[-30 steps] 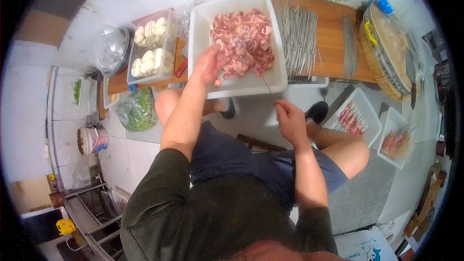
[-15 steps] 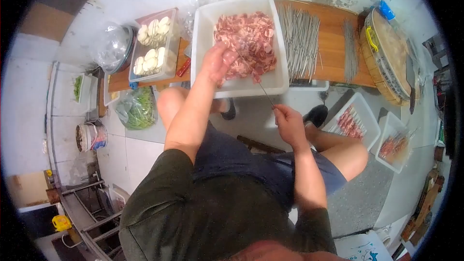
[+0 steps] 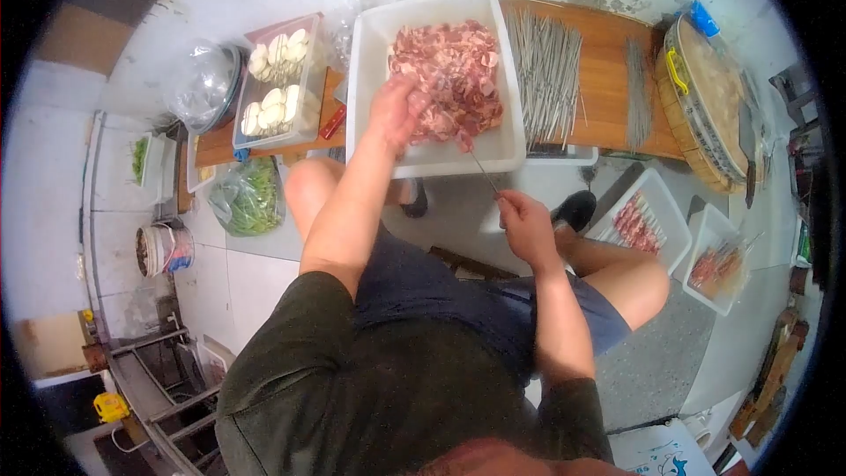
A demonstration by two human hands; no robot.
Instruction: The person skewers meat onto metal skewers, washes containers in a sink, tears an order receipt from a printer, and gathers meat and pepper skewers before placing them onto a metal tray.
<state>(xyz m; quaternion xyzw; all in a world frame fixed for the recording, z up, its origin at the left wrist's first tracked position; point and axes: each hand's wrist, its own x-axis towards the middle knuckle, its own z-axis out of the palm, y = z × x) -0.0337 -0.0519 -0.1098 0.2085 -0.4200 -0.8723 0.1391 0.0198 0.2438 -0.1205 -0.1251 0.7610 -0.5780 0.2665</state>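
- Your right hand is nearest to you, just outside the tub's front edge. Its thumb and fingers pinch one thin skewer. This is a good firm hold. Squeeze just enough that the stick does not spin or slip.
- The skewer slants up and away from you, over the tub's front edge. I cannot tell if it rubs on that edge. Hold it a bit high so it can move freely.
- A bit of meat sits at the far end of the skewer, over the front part of the tub. I cannot see the sharp tip, so think of it as pointing at your other hand. Go slow, and don't put a finger in line with it.
- Your left hand is over the left side of the tub, fingers bent, at the edge of the meat pile. I cannot tell if it is pinching a piece. A piece is best held by its sides, so the middle is free for the point.
- The pile lies in the white tub, mostly in the middle and back. Work close above it, so a dropped bit lands back inside.
- Past the tub's right side, loose skewers lie on the wooden table. Watch that your right arm does not bump them.
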